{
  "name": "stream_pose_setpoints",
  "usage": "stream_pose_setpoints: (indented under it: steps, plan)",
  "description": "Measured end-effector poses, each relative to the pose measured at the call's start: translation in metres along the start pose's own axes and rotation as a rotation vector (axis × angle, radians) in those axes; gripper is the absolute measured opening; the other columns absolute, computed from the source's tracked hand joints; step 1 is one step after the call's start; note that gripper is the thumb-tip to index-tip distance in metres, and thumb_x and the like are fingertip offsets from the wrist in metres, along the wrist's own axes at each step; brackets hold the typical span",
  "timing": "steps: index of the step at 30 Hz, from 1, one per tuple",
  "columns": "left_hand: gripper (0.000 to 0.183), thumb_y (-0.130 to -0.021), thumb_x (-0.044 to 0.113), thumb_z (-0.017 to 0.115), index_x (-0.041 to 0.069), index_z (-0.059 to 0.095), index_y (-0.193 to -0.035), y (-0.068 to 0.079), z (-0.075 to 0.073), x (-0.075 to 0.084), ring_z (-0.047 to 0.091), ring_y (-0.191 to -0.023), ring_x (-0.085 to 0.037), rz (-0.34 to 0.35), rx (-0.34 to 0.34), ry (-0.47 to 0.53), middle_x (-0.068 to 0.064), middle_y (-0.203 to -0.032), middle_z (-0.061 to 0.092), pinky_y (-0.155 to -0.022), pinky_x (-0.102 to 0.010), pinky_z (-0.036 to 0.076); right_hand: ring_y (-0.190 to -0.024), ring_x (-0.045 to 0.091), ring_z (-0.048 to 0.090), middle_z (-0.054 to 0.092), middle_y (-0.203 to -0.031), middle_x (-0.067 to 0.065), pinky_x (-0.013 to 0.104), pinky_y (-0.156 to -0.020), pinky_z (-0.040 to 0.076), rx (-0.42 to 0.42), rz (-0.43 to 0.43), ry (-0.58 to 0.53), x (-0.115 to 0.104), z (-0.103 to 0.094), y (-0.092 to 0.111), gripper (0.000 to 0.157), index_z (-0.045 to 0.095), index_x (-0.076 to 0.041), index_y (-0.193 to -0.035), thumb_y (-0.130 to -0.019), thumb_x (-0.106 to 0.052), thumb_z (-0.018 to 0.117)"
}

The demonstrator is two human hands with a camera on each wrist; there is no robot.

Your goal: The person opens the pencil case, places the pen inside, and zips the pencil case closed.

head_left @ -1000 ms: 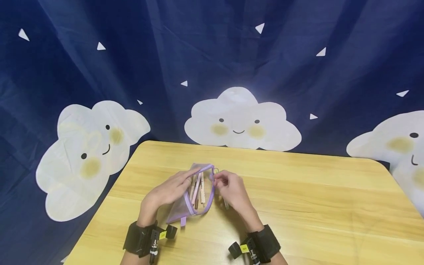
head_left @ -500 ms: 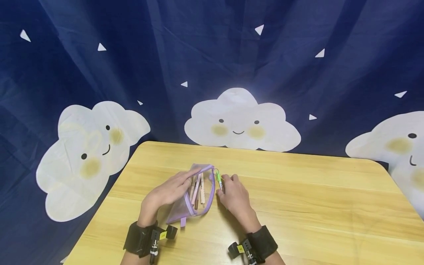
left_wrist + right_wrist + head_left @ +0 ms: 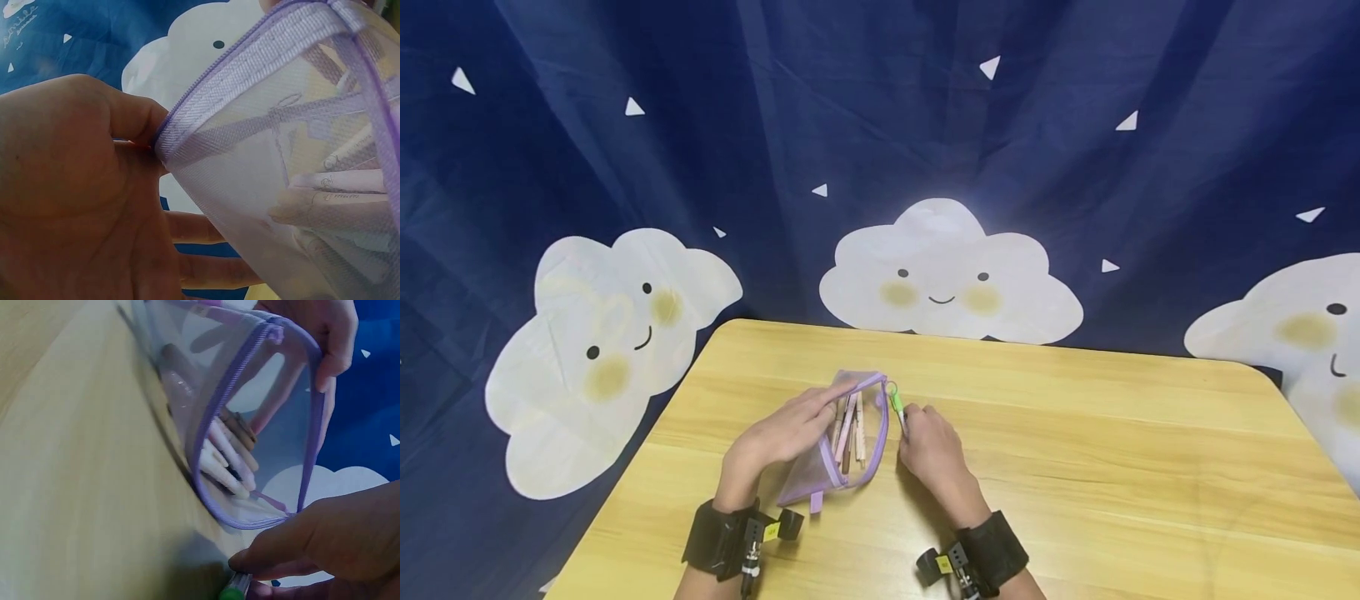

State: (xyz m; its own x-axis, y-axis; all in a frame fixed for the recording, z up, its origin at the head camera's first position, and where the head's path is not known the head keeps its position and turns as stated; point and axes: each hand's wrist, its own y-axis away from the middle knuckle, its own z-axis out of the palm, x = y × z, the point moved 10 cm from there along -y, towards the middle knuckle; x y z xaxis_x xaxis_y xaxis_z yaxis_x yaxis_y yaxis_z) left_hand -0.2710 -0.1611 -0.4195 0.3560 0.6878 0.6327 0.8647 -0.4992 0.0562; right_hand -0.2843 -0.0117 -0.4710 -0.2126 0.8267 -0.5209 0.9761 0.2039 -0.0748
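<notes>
A see-through mesh pencil pouch with purple zip edges lies on the table, its mouth spread open toward the right. Several pens in pink, beige and brown show inside it. My left hand grips the pouch's rim; in the left wrist view the thumb presses the zip edge, with fingers behind the mesh. Just right of the mouth, my right hand pinches a slim pen-like item with a bright green end. Only part of that item shows in the right wrist view, its green end low down.
A small ring sits at the pouch's far corner, by the green end. The wooden table stretches to the right and meets a dark blue cloud-print curtain behind. Both wrists wear black camera straps.
My right hand has moved from the pouch's rim slightly right, away from the mouth, and the green end has come into sight above its fingers. My left hand stays on the pouch.
</notes>
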Motion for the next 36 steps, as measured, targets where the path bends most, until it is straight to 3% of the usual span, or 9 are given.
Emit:
stream_pose_setpoints:
  steps: [5, 12, 19, 22, 27, 32, 36]
  plan:
    - [0.050, -0.107, 0.016, 0.034, 0.021, 0.030, -0.157, 0.000, 0.001, -0.004, 0.034, -0.136, -0.040, -0.042, -0.004, 0.000, -0.024, -0.152, 0.036, -0.107, -0.066, 0.030, -0.063, 0.020, 0.051, 0.055, -0.072, 0.006, 0.033, -0.053, 0.049, -0.062, 0.029, -0.042, 0.008, 0.000, -0.002, 0.021, 0.066, 0.001, -0.097, -0.076, 0.002, 0.068]
    - [0.050, -0.108, 0.017, 0.033, 0.022, 0.029, -0.157, 0.000, 0.001, -0.003, 0.034, -0.136, -0.040, -0.041, 0.000, -0.004, -0.024, -0.153, 0.035, -0.106, -0.067, 0.030, -0.051, 0.017, 0.053, 0.056, -0.069, 0.006, 0.027, -0.043, 0.046, -0.107, 0.120, -0.158, 0.027, -0.011, -0.002, 0.034, 0.057, -0.001, -0.109, -0.079, -0.008, 0.072]
    - [0.049, -0.108, 0.017, 0.033, 0.022, 0.031, -0.156, 0.001, 0.001, -0.004, 0.034, -0.137, -0.040, -0.056, 0.006, -0.005, -0.024, -0.152, 0.036, -0.107, -0.066, 0.030, -0.050, 0.015, 0.054, 0.059, -0.069, 0.003, 0.028, -0.045, 0.045, -0.103, 0.126, -0.195, 0.034, -0.026, -0.001, 0.031, 0.054, -0.006, -0.109, -0.084, -0.013, 0.071]
    - [0.049, -0.108, 0.014, 0.033, 0.020, 0.030, -0.157, 0.000, 0.001, -0.001, 0.035, -0.136, -0.041, -0.019, 0.004, 0.000, -0.024, -0.152, 0.036, -0.107, -0.065, 0.030, -0.051, 0.015, 0.054, 0.060, -0.072, 0.002, 0.027, -0.044, 0.046, -0.122, 0.104, -0.210, 0.032, -0.030, 0.000, 0.026, 0.054, -0.008, -0.107, -0.086, -0.013, 0.069]
    - [0.050, -0.109, 0.017, 0.030, 0.030, 0.027, -0.157, -0.001, 0.001, 0.006, 0.029, -0.139, -0.041, 0.057, 0.000, 0.015, -0.015, -0.158, 0.029, -0.109, -0.065, 0.027, -0.054, 0.015, 0.053, 0.059, -0.073, 0.001, 0.028, -0.046, 0.045, -0.153, 0.036, -0.181, 0.026, -0.036, 0.003, 0.020, 0.057, -0.011, -0.102, -0.086, -0.014, 0.068]
    - [0.054, -0.107, 0.013, 0.030, 0.035, 0.026, -0.156, -0.002, 0.001, 0.014, 0.029, -0.139, -0.042, 0.132, 0.012, 0.026, -0.010, -0.159, 0.029, -0.108, -0.065, 0.028, -0.061, 0.014, 0.053, 0.061, -0.076, 0.000, 0.030, -0.054, 0.048, -0.207, -0.112, -0.175, 0.010, -0.039, 0.006, 0.020, 0.064, -0.010, -0.104, -0.084, -0.009, 0.068]
    - [0.058, -0.106, 0.010, 0.032, 0.041, 0.026, -0.155, -0.004, 0.002, 0.014, 0.033, -0.139, -0.038, 0.137, 0.009, 0.016, -0.001, -0.159, 0.030, -0.107, -0.063, 0.032, -0.060, 0.012, 0.053, 0.063, -0.077, 0.000, 0.029, -0.054, 0.049, -0.222, -0.195, -0.213, -0.001, -0.039, 0.008, 0.020, 0.069, -0.006, -0.104, -0.085, -0.004, 0.065]
